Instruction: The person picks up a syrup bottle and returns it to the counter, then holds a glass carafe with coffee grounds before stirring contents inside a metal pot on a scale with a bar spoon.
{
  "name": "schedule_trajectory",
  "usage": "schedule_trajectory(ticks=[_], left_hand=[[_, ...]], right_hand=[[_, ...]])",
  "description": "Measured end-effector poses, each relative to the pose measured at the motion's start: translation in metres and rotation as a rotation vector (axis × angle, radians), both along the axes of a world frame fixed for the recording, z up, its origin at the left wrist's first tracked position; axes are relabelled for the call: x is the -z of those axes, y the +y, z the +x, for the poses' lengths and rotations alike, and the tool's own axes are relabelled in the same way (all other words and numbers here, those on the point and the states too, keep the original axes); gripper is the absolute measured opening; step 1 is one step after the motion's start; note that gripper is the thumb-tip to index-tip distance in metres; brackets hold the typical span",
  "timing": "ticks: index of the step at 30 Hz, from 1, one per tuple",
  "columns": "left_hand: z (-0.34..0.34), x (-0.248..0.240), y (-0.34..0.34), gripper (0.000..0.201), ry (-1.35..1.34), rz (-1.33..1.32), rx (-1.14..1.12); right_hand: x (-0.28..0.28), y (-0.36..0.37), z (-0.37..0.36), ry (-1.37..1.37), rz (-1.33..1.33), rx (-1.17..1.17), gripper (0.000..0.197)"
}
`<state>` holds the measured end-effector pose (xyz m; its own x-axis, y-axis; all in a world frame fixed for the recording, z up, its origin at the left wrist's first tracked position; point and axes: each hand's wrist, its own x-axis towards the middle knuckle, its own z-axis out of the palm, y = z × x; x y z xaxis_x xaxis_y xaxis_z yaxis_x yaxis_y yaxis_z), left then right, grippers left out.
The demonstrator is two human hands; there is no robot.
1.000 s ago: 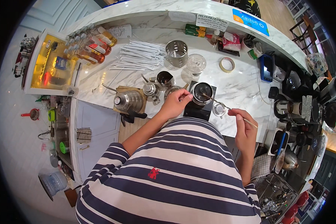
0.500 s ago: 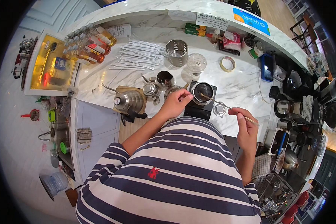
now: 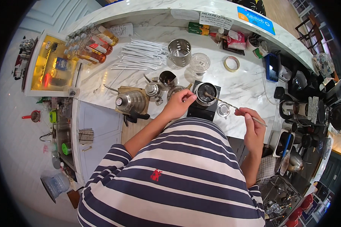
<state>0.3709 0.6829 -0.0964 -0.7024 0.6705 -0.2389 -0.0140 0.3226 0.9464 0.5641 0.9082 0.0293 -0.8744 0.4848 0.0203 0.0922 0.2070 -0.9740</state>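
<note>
A round metal cup [image 3: 205,99] with dark contents stands on a black scale [image 3: 201,112] near the counter's front edge. My left hand [image 3: 180,104] is closed, thumb and fingertips pinching at the cup's left rim. In my right hand [image 3: 252,125] is a long twisted bar spoon [image 3: 228,104], held at a slant with its bowl down in the cup. A small silver lid-like piece [image 3: 223,109] lies just right of the scale. Left of my left hand stand a small metal pot [image 3: 153,90], an open metal pitcher [image 3: 168,78] and a gooseneck kettle [image 3: 130,103] on a wooden board.
Farther back are wrapped straws [image 3: 142,55], a perforated metal canister [image 3: 179,53], a clear plastic cup [image 3: 199,63] and a tape roll [image 3: 231,64]. Bottles [image 3: 98,43] line the back left. A grinder [image 3: 291,108] and other equipment crowd the right side.
The bar spoon's handle and my right hand have shifted slightly right and its bowl has moved a little inside the cup. My left hand stays at the rim.
</note>
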Motion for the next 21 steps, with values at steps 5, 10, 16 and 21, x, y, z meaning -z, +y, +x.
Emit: schedule_trajectory(ticks=[5,10,16,21], left_hand=[[0.001,-0.002,0.001,0.019,0.012,-0.016,-0.009],[0.001,-0.004,0.002,0.024,0.027,0.037,-0.039],[0.002,-0.003,0.002,0.024,0.004,0.032,-0.04],[0.0,-0.002,0.001,0.02,0.005,0.019,-0.003]], right_hand=[[0.009,0.008,0.005,0.002,-0.073,0.062,0.025],[0.004,0.022,0.015,0.06,-0.017,0.168,0.027],[0.015,0.019,0.006,0.207,-0.253,0.343,0.031],[0.031,0.011,-0.007,0.206,-0.378,0.448,0.032]])
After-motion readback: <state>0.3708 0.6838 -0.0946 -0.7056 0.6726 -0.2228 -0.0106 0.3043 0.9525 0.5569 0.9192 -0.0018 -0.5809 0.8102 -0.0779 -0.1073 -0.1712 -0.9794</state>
